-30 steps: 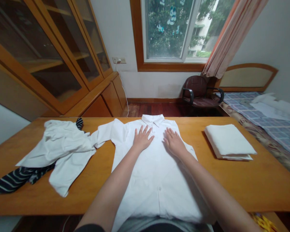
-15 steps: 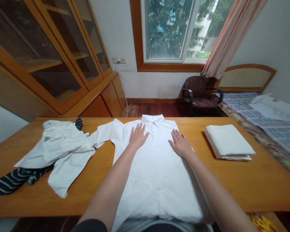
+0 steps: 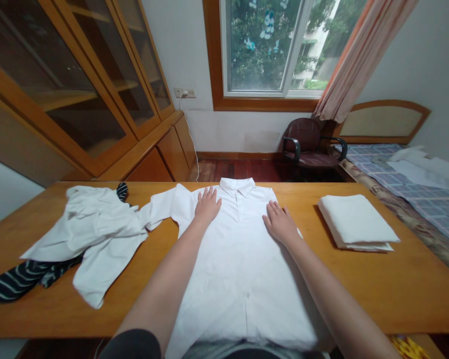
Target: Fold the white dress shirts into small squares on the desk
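A white collared shirt (image 3: 235, 259) lies front up on the wooden table, its collar at the far edge and its hem toward my body. One sleeve stretches out to the left; the other is not visible on the right, where my arm covers that side. My left hand (image 3: 208, 205) rests flat on the shirt's upper chest, left of the collar, fingers spread. On the opposite side of the chest, my right hand (image 3: 280, 223) lies flat near the shirt's edge, its fingers stretched out. Neither hand grips the cloth.
Left on the table (image 3: 362, 294) is a crumpled white garment (image 3: 97, 219) over a dark striped cloth (image 3: 18, 281). A folded white cloth (image 3: 359, 219) sits at the right. Beyond are a chair (image 3: 307, 144), a bed (image 3: 407, 174) and a glass-door cabinet (image 3: 108, 89).
My left hand has slid a little to the left and away from me across the shirt's chest. The right hand stays in nearly the same spot.
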### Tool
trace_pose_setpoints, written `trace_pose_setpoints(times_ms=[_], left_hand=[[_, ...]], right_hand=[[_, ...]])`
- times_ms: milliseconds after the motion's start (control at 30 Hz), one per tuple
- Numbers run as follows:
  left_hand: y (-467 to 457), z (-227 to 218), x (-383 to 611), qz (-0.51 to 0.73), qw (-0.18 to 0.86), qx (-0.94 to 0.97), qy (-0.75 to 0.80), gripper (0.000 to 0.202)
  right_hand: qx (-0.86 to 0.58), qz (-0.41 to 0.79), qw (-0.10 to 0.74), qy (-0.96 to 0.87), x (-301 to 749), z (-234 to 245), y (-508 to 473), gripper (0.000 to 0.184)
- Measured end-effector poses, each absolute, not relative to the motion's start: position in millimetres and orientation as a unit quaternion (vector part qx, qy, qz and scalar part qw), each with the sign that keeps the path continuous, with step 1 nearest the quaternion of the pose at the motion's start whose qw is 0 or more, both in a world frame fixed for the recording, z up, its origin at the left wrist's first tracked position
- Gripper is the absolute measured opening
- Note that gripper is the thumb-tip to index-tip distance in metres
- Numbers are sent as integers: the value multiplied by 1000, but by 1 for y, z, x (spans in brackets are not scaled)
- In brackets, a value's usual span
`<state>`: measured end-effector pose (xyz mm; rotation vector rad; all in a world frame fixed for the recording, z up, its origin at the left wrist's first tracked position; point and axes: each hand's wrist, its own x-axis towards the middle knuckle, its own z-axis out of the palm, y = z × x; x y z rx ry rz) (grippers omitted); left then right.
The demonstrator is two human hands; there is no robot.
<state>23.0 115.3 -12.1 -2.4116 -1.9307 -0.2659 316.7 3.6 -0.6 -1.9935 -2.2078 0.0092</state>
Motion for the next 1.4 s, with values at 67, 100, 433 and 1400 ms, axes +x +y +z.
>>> trace_pose_setpoints(times_ms=[67, 100, 433, 1400], left_hand=[[109, -10, 33, -87, 22, -798, -596, 59], [105, -10, 39, -85, 18, -806, -586, 59], [105, -16, 50, -72, -5, -802, -593, 70], [129, -15, 32, -61, -9, -773, -631, 71]], right_hand=[[-653, -10, 106, -749, 305, 2, 12, 57], [-640, -11, 115, -760, 297, 3, 17, 56], [-622, 40, 88, -777, 253, -8, 76, 66], [-613, 29, 110, -782, 291, -5, -5, 62]])
